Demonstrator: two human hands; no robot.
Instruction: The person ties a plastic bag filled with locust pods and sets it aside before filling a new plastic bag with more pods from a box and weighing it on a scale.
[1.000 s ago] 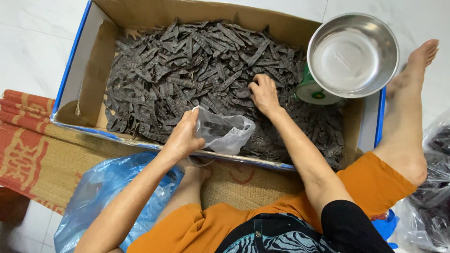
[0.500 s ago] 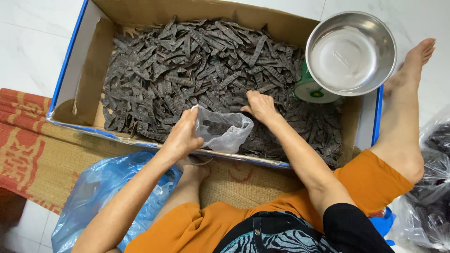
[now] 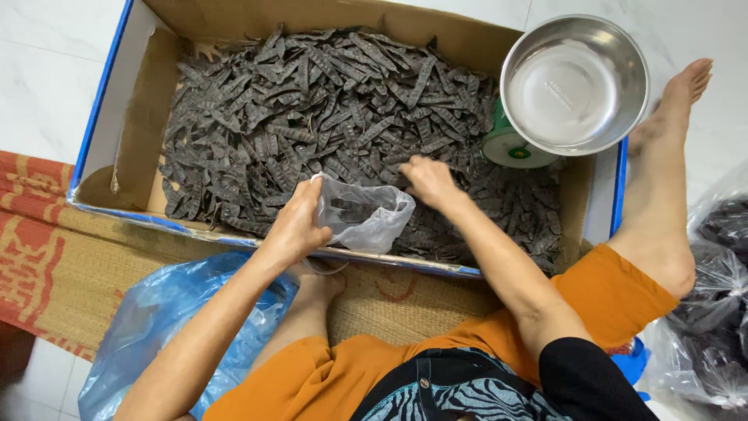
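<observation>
Big cardboard box (image 3: 132,117) with blue edges is sitting on the floor, filled with a heap of dark dried pods (image 3: 312,101). Woven mat (image 3: 70,257) is lying under its near edge. Steel bowl (image 3: 575,84) is resting on a green-and-white scale (image 3: 505,146) at the box's far right corner. Blue plastic bag (image 3: 156,327) is lying near the left knee; clear bags of dark pods (image 3: 713,312) are sitting at far right.

Left hand (image 3: 296,224): grip is clenching the rim of a small clear plastic bag (image 3: 366,214), pinching it so the mouth is gaping toward the right. Bag is sitting on the pods at the box's near wall, a few pods showing inside. Forearm is angling up from lower left.

Right hand (image 3: 427,181): palm down on the pods, just beside the bag mouth, fingers curling onto the pile. Can't tell if the grip is actually holding a pod. Forearm is running down-right to the bent knee.

Versus half a second ago: right hand is sitting slightly nearer the bag; left hand and bag are unchanged relative to the box. Versus a second ago, right hand has pulled back from deeper in the pile.
</observation>
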